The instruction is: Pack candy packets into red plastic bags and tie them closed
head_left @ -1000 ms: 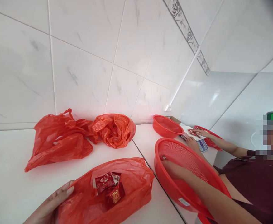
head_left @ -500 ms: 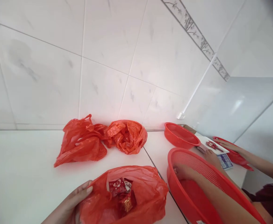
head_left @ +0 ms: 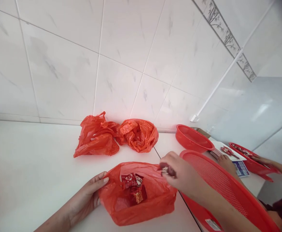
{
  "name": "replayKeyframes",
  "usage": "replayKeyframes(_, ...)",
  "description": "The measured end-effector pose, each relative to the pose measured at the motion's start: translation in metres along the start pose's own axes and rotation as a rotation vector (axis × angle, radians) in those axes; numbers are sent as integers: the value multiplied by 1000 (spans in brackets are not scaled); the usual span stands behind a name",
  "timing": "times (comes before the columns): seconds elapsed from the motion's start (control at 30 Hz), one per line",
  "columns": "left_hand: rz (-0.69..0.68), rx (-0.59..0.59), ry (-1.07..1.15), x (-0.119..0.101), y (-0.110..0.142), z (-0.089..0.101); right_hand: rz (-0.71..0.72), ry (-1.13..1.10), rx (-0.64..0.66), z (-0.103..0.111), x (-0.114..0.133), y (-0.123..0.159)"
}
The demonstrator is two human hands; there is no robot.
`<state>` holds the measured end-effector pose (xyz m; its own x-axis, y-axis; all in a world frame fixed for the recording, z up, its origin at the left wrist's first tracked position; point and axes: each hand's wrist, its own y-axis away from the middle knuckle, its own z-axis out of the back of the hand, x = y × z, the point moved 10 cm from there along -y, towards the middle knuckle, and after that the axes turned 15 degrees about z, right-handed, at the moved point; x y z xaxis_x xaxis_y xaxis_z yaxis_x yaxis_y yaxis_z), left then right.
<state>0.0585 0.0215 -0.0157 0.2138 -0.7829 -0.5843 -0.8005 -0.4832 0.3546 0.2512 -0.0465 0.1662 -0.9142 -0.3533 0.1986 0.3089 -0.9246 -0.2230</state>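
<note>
Left hand (head_left: 94, 190): grip pinches the left rim of the open red bag (head_left: 121, 216), on the white worktop (head_left: 34, 177) in front of the person; right hand (head_left: 179, 170): grip curled round a dark red packet (head_left: 168, 170), at the bag's right edge; motion blur there, so can't tell how firmly it's held.

Risks, my read: packet let go too early would catch the rim and skid onto the worktop, as the hand is over the edge, not the middle; mouth could fold in, since I see only the left side held and the film has little stiffness; a hard tug from the left could drag the whole bag, it looks light; crimped wrapper corners might nick the film; right forearm passes over the big perforated basket (head_left: 228, 180), so a low elbow could bump it.

Materials: bag is thin, translucent, creased film, slumped into a rough boat shape; inside, flat glossy red packets (head_left: 131, 182) with white print, plus a chunkier red-and-gold piece (head_left: 139, 195); basket is rigid red plastic, rounded rim, fine mesh wall; behind, one crumpled bag (head_left: 96, 141) in loose peaks, joined or touching a rounder bundle (head_left: 141, 135), can't tell which; smaller red basin (head_left: 194, 138) looks smooth-walled.
</note>
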Motion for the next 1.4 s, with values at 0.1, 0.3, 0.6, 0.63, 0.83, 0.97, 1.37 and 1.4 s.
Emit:
replayKeyframes(0.1, -24, 1, -62, -1, 1, 0, 9, -14, 136, -30, 17, -4)
replayKeyframes(0.3, -131, -85, -158, -13, 7, 1, -243, 116, -237, -16, -11, 52)
replayKeyframes(0.6, -863, -822, -1094, -75, 83, -45, -487, -145, -743, -81, -16, 153)
replayKeyframes(0.63, -869, -757, -1215, -71, 81, -60, -522, -212, -774, -86, -21, 155)
replayKeyframes(0.83, -394, -698, -1480, -37, 43, -50, -732, -737, -773, -115, -63, 139)
replayKeyframes(0.97, -341, -767, -1388, -31, 41, -20, -717, -906, -654, -133, -70, 103)
replayKeyframes(1.37, -594, -815, -898, -137, 103, -44, -358, -1254, -983, -50, -74, 8)
replayKeyframes(1.4, -647, -794, -849, -147, 110, -53, -290, -1272, -1058, -31, -73, 3)
